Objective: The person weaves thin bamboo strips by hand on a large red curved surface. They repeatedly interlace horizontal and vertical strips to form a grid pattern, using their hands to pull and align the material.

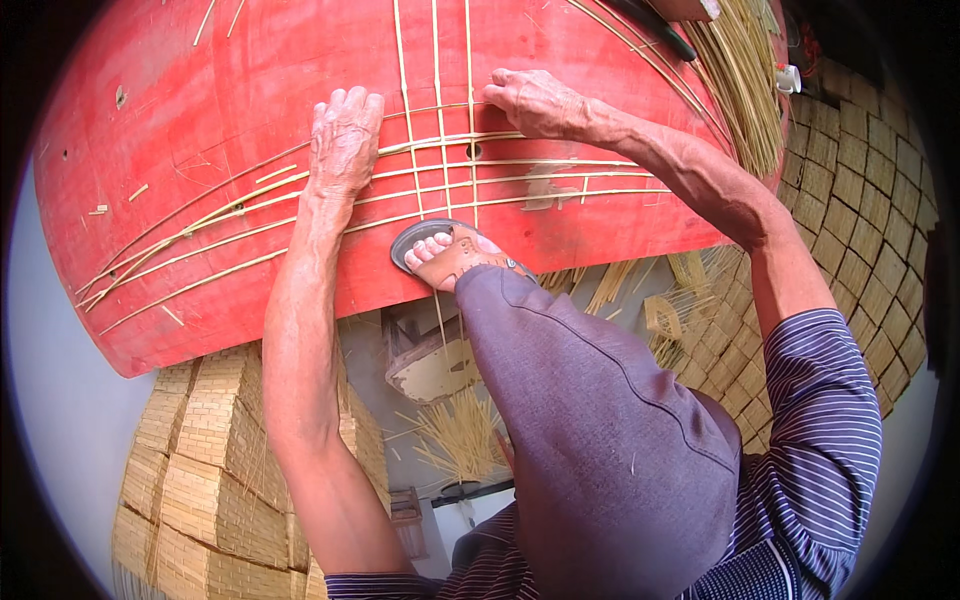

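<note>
A thin bamboo strip [434, 108] runs between my two hands, across three lengthwise bamboo strips [403, 62] on a red board [230, 90]. My left hand [345, 140] has its fingers curled over the thin strip's left part, fingertips hidden. Closed in a pinch, my right hand [535, 105] grips the same strip to the right of the crossing. Nearer me, several crosswise strips [560, 178] lie over and under the lengthwise ones. My sandalled foot [460, 255] presses on the board at the near ends of the lengthwise strips.
A bundle of loose strips [740, 90] lies at the board's right end, beside a dark-handled tool [675, 40]. Woven bamboo baskets [225, 470] are stacked at lower left, and more woven pieces [850, 190] stand at right. Cut strips [460, 435] litter the floor.
</note>
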### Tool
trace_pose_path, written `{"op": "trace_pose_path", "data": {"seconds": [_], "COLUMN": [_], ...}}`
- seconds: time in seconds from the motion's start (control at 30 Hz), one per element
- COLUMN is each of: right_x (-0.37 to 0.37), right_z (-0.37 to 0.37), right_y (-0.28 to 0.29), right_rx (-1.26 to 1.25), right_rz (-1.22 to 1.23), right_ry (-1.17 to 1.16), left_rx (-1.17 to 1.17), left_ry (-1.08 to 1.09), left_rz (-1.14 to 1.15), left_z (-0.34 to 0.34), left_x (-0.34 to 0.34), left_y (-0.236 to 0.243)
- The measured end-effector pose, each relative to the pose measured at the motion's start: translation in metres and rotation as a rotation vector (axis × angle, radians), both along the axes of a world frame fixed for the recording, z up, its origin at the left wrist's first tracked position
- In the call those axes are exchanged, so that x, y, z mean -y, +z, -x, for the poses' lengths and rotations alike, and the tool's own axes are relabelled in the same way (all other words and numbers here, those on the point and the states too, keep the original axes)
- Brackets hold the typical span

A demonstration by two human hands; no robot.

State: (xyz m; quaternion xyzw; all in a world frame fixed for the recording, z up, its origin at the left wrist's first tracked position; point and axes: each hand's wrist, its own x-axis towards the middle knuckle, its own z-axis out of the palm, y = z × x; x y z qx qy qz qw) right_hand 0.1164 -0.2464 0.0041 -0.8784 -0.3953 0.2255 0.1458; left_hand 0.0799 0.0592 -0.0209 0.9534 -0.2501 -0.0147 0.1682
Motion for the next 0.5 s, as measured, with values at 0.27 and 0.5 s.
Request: {"op": "trace_pose_path", "data": {"seconds": [0.27,0.5], "right_x": [0.0,0.001], "right_z": [-0.005,0.012], "right_y": [0.002,0.0], "right_rx": [0.197,0.337], "right_rz": [0.08,0.116], "right_ry": [0.035,0.074], "left_rx": [-0.01,-0.128], "left_ry": [0.025,0.074], "left_rz": [0.055,0.147], "left_z": [-0.003,-0.003], "left_x": [0.006,0.009], "left_y": [0.005,0.006]}}
